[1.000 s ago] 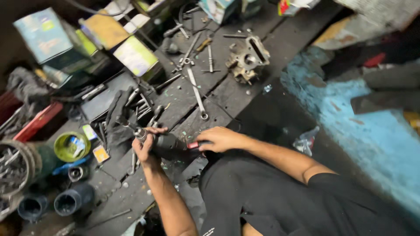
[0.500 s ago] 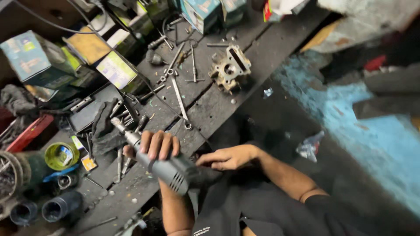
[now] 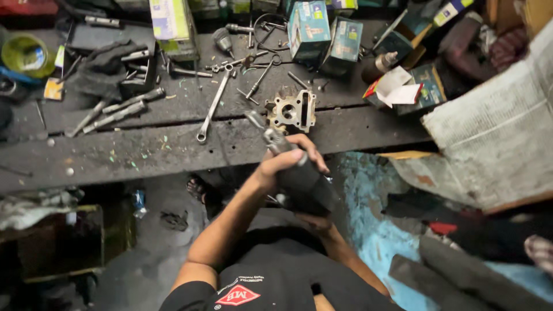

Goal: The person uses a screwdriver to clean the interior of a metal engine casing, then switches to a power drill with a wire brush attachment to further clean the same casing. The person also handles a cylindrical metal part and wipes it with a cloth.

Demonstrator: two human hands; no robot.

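Note:
Both my hands hold a dark grey rotary grinder (image 3: 302, 181) in front of my chest, its metal nose (image 3: 266, 133) angled up toward the bench. My left hand (image 3: 285, 160) wraps around the tool's front neck. Under the rear of the body sits my right hand (image 3: 315, 221), mostly hidden by the tool. Just beyond the nose, near the front edge of the dark wooden bench (image 3: 144, 152), lies a cast metal engine part (image 3: 291, 110) with round bores.
A long spanner (image 3: 213, 105), loose rods and sockets (image 3: 115, 109) and a dark cloth (image 3: 101, 69) lie on the bench. Teal boxes (image 3: 308, 26) stand at the back, a yellow-green tub (image 3: 24, 53) far left. A pale sack-covered block (image 3: 495, 126) is right. My sandalled foot (image 3: 201, 187) rests below.
The view has swung so the bench runs across the top. The grinder has come off the bench's left side and is now held before my chest, near the engine part.

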